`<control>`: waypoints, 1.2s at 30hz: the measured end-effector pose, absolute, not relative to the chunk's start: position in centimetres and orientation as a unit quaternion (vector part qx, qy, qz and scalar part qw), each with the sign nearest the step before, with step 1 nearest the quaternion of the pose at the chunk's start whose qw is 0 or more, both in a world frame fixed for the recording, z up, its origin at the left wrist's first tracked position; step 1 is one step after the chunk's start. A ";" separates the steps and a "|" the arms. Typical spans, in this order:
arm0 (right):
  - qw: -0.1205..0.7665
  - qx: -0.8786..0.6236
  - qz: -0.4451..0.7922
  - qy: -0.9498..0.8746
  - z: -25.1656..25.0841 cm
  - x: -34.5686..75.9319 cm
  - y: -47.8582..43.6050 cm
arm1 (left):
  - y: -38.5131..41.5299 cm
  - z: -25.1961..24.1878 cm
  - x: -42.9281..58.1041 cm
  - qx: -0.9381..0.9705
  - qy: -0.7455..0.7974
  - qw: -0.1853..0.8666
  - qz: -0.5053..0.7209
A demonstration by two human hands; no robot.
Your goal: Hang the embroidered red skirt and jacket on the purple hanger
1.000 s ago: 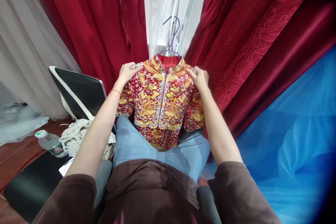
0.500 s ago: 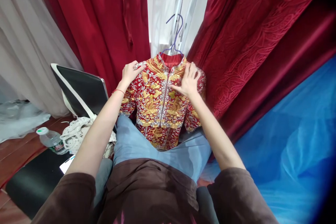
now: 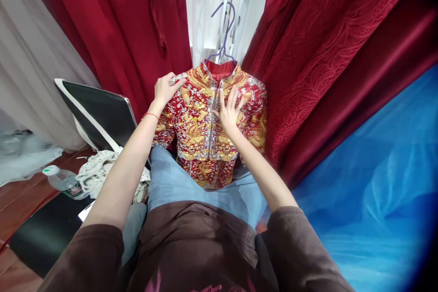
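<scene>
A red jacket with dense gold and silver embroidery stands upright between my knees on a purple hanger, its hook pointing up. It has a stand-up collar, and a seam with silver trim runs down the middle of its front. My left hand grips the jacket's shoulder on the left, thumb in front and the other fingers partly hidden. Fingers spread, my right hand lies flat against the chest, just right of the middle seam. Below the jacket's hem, more of the same embroidered cloth shows between my thighs.
Red curtains hang on both sides behind the jacket, with blue cloth at the right. To my left are a black chair with a white strap, a plastic bottle and a dotted white cloth.
My right hand has slid from the jacket's right shoulder inward to the chest beside the middle seam. My left hand keeps its hold on the left shoulder. The view has shifted slightly.
</scene>
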State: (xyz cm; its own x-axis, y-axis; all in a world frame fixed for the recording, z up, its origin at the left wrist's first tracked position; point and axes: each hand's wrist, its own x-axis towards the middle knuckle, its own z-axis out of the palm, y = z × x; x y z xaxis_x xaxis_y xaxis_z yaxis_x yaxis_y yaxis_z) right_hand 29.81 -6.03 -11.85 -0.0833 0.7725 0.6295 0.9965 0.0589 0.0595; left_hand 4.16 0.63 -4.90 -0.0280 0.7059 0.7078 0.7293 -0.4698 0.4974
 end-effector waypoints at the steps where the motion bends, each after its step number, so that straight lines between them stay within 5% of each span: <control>1: 0.218 -0.637 -0.244 -0.698 -12.3 29.8 -6.1 | 0.6 -4.9 4.2 -0.696 -0.514 0.013 -0.501; 22: 0.179 -0.649 -0.223 -0.705 -18.1 29.0 -5.8 | 0.2 -5.2 4.4 -0.697 -0.509 0.016 -0.505; 36: 0.234 -0.640 -0.212 -0.700 -9.7 30.4 -4.6 | 0.0 -5.2 4.6 -0.692 -0.516 0.016 -0.505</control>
State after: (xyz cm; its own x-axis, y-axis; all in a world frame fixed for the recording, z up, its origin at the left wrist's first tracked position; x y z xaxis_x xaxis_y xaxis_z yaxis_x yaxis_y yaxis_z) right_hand 30.40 -4.58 -9.70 -0.0713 0.7969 0.5998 0.9959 0.0908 -0.0022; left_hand 4.62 0.01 -5.24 -0.0427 0.6977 0.7151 0.7306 -0.4664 0.4987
